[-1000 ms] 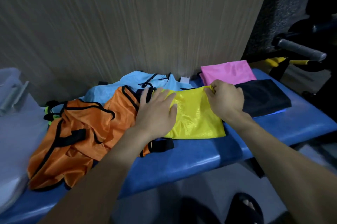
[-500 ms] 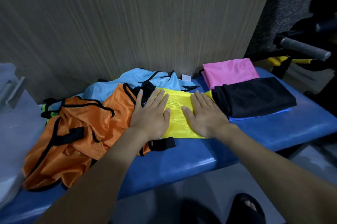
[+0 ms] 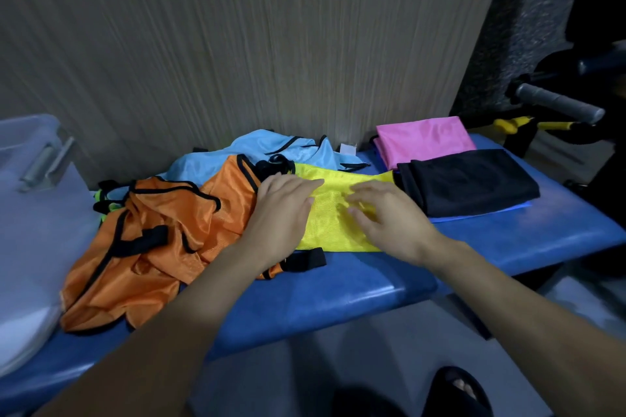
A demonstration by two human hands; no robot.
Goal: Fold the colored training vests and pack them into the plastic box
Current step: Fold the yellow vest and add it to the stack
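Observation:
A folded yellow vest (image 3: 333,213) lies in the middle of the blue padded bench (image 3: 338,294). My left hand (image 3: 281,213) lies flat with straight fingers on its left edge. My right hand (image 3: 386,216) is over its right half, fingers spread and slightly blurred; contact with the cloth is unclear. Crumpled orange vests (image 3: 152,233) with black trim lie to the left, a light blue vest (image 3: 267,152) behind them. A folded pink vest (image 3: 423,138) and a folded black vest (image 3: 467,182) lie at the right. The clear plastic box (image 3: 23,145) stands at far left.
A wood-grain wall runs right behind the bench. A white lid (image 3: 30,267) lies at the bench's left end under the box. Grey-handled exercise gear (image 3: 559,104) with yellow parts stands at the right. My sandalled foot (image 3: 457,386) is on the floor below.
My right hand let go of the yellow vest's far corner and came down onto the folded vest beside my left hand. Both hands then slid slightly over it. The camera shifted a little.

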